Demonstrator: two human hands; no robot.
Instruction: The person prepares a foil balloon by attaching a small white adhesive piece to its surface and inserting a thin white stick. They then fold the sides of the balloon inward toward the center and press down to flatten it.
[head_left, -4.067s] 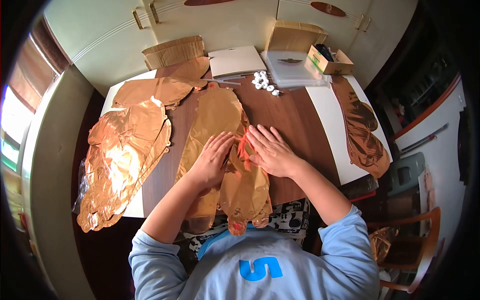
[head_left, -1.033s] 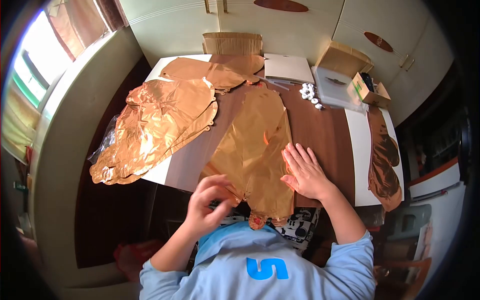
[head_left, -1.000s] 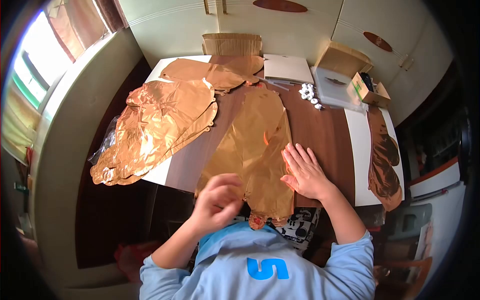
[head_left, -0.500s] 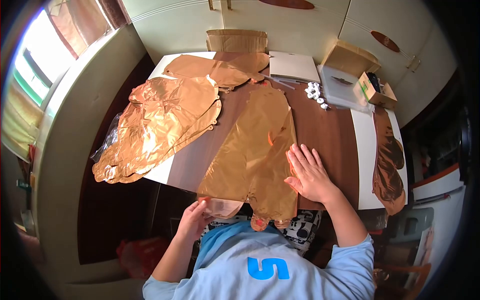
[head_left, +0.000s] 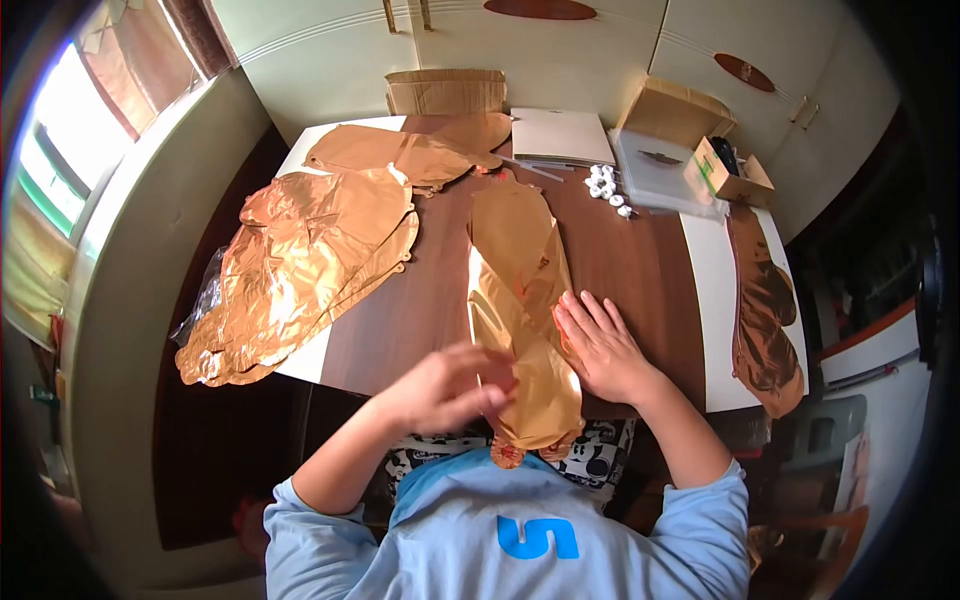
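A flat, uninflated gold foil balloon [head_left: 512,232] lies lengthwise on the table in front of me, its left side folded inward. Its lower end, with scalloped tabs, hangs over the front edge. My right hand [head_left: 603,345] rests flat with fingers stretched out along the balloon's right edge. At the lower left edge of the foil is my left hand [head_left: 450,388], smeared by motion, fingers partly bent; whether they grip the foil cannot be made out.
A pile of crumpled gold foil balloons [head_left: 300,255] covers the table's left side, another flat balloon [head_left: 400,150] behind it. White clustered pieces [head_left: 603,185], a clear plastic lid [head_left: 655,165] and a small cardboard box [head_left: 740,180] stand back right. Dark copper foil [head_left: 765,320] hangs off the right edge.
My left hand has moved up and right from the table's front edge, and the balloon's wide left part is now folded over, making it narrower. My right hand stays flat on its right edge.
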